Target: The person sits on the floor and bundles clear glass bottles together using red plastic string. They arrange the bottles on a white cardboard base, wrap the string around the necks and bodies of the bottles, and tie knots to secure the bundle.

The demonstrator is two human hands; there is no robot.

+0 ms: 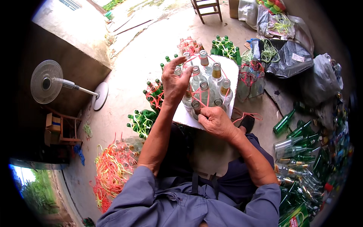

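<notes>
A cluster of clear glass bottles (204, 93) stands upright on a white board (231, 65) in front of me. Red plastic cord (206, 104) zigzags between their necks. My left hand (174, 82) is raised at the cluster's left side, with thumb and fingers curved apart; the cord passes close to its fingertips. At the near edge, my right hand (217, 122) is closed in a fist beside the front bottle necks. It grips the red cord, and a loose length trails out to its right. The cord inside the fist is hidden.
Tied bundles of green bottles (143, 123) stand left of and behind the board. Tangled red and yellow cord (113, 166) lies at lower left. A standing fan (47, 81) is at far left. Loose bottles (302, 151) pile up at right. A stool (207, 7) stands far back.
</notes>
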